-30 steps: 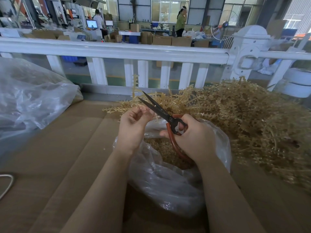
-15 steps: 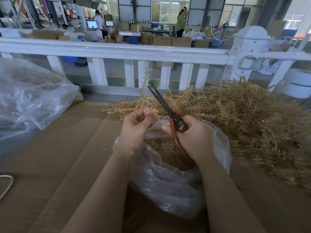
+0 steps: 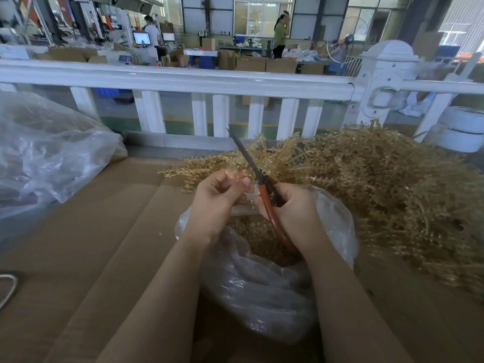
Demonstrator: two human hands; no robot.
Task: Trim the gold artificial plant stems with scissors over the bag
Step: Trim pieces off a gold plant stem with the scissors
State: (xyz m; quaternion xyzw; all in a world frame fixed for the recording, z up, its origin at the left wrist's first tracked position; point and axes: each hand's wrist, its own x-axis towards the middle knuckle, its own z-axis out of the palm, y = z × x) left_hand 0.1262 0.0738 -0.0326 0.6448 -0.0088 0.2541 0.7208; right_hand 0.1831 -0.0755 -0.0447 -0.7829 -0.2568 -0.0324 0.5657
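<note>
Both hands work above the open bag [image 3: 267, 292]: the right hand [image 3: 296, 213] grips the scissors [image 3: 262, 184], blades closed and pointing away; the left hand [image 3: 217, 203] curls, what it pinches unclear. Gold stems [image 3: 379, 184] heap at the cardboard's far right.

Daylight enters through the tall windows [image 3: 262, 19] at the far end of the hall, leaving the background bright and slightly washed out. The near bench [image 3: 91, 231] is dimmer and evenly lit, with only soft shadows. Wide-angle distortion bows the white railing [image 3: 183, 79] and stretches the frame edges. The clear bag [image 3: 262, 297] shows mild glare. Fine detail looks soft, perhaps from motion blur.
</note>
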